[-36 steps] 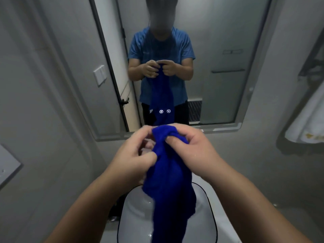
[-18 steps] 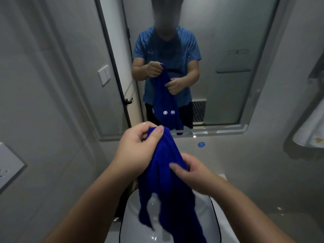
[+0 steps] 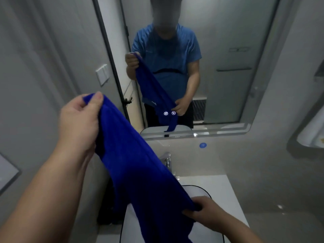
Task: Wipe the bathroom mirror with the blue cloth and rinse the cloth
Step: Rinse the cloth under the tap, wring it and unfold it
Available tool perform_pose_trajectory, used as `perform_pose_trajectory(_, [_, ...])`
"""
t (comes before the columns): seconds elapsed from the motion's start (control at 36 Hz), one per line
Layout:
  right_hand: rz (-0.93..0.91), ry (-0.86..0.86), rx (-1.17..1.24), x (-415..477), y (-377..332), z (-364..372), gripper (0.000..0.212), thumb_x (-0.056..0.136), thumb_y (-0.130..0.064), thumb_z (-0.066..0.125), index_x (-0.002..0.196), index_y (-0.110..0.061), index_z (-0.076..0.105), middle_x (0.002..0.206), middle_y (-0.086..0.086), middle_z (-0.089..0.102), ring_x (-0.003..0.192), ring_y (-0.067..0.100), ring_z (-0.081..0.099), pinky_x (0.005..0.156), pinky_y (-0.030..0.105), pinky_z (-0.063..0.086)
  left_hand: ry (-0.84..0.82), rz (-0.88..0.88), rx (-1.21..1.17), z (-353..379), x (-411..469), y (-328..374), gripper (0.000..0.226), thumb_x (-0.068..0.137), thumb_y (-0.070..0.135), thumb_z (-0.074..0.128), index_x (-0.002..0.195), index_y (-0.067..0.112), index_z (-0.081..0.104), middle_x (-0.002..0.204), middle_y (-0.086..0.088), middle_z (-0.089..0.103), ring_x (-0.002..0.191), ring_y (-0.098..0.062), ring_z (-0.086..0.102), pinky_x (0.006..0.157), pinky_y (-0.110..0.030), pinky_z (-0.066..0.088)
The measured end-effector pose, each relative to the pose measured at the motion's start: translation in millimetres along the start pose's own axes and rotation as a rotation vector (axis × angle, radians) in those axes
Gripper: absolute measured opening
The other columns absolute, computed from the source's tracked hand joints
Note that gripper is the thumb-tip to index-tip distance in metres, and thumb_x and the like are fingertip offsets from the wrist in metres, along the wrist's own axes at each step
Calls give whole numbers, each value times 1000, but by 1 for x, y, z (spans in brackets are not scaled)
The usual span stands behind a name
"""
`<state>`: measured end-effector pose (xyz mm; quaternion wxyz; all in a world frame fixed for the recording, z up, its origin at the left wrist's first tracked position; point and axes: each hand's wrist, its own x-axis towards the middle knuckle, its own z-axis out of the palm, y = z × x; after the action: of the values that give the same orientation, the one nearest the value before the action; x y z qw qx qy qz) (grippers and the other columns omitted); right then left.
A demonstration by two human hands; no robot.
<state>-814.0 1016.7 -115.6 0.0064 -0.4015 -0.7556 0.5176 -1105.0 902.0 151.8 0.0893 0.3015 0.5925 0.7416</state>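
The blue cloth (image 3: 133, 165) is stretched on a slant between my two hands, over the sink. My left hand (image 3: 78, 120) pinches its upper corner at the left, raised in front of the wall. My right hand (image 3: 206, 213) grips its lower edge, low at the right above the basin. The rest of the cloth hangs down past the bottom of the frame. The bathroom mirror (image 3: 228, 85) fills the wall ahead and reflects a person holding the cloth the same way. Two small lit touch icons (image 3: 169, 113) glow near the mirror's lower edge.
A white basin with a dark rim (image 3: 201, 189) sits below the cloth, on a white counter (image 3: 219, 183). A chrome faucet (image 3: 166, 159) stands behind it. A round blue sticker (image 3: 202, 145) is on the wall under the mirror. A white towel (image 3: 313, 132) hangs at the right edge.
My hands have drawn apart: the left rose and went left with one corner, the right slid down the cloth toward the basin. The bunched cloth is now spread out.
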Motion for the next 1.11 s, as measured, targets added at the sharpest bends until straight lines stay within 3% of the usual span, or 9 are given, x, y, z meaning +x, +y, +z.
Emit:
perform_pose_trajectory(0.11, [16, -48, -120, 7, 11, -8, 26, 83, -50, 67, 103, -37, 79, 97, -11, 79, 92, 8, 75, 92, 35, 61, 177, 39, -21, -18, 27, -3, 27, 95, 38, 71, 73, 22, 68, 71, 3, 61, 72, -19, 57, 70, -37, 49])
perform_pose_trajectory(0.25, [57, -2, -281, 13, 31, -18, 24, 87, -51, 64, 101, -35, 75, 88, -12, 75, 77, 2, 66, 74, 22, 52, 361, 98, 65, -38, 52, -8, 30, 92, 48, 67, 73, 26, 58, 71, 13, 59, 69, -10, 57, 68, -39, 51])
perform_pose_trajectory(0.42, [88, 8, -298, 13, 63, -22, 25, 98, -44, 58, 95, -23, 72, 72, -13, 62, 69, 1, 56, 72, 21, 47, 421, 176, 54, -35, 58, 2, 26, 104, 40, 58, 83, 33, 45, 60, 46, 57, 59, 19, 56, 64, -3, 44])
perform_pose_trajectory(0.69, [180, 161, 1, 2, 88, 3, 44, 102, -23, 67, 74, -56, 74, 75, -20, 75, 75, -5, 67, 73, 11, 47, 440, 159, 193, -41, 64, -13, 26, 104, 41, 59, 82, 34, 47, 81, 19, 53, 60, 20, 57, 66, -5, 46])
perform_pose_trajectory(0.78, [226, 247, 42, -3, 100, -2, 29, 104, -25, 67, 81, -38, 79, 77, -15, 78, 78, 1, 71, 71, 12, 46, 448, 89, 188, -59, 71, -25, 25, 91, 52, 66, 79, 33, 57, 76, 18, 61, 70, 0, 62, 74, -31, 58])
perform_pose_trajectory(0.89, [394, 326, 174, -6, 89, -23, 39, 102, -51, 62, 80, -26, 82, 87, -3, 78, 93, 20, 73, 81, 25, 48, 366, -67, 230, -72, 75, -50, 25, 87, 46, 71, 77, 25, 63, 76, 7, 65, 79, -22, 65, 73, -40, 57])
perform_pose_trajectory(0.94, [485, 248, 190, -9, 71, -42, 45, 102, -57, 59, 92, -19, 81, 88, 3, 75, 78, 19, 72, 66, 24, 48, 242, -207, 283, -74, 70, -67, 18, 92, 33, 72, 84, 19, 66, 87, -8, 69, 78, -27, 67, 69, -39, 64])
perform_pose_trajectory(1.03, [515, 102, 321, -13, 29, -62, 44, 99, -43, 66, 103, 0, 77, 67, 8, 63, 45, 16, 50, 43, 19, 32, -1, -456, 316, -69, 47, -93, 13, 95, 19, 74, 106, 12, 71, 99, -22, 71, 70, -27, 64, 60, -33, 60])
perform_pose_trajectory(1.11, [435, 116, 327, -10, -23, -73, 14, 95, -21, 60, 83, -14, 65, 55, 3, 49, 36, 14, 37, 40, 18, 26, -179, -641, 328, -51, 9, -119, 9, 96, 17, 74, 102, 11, 70, 77, -19, 69, 53, -21, 61, 56, -30, 56])
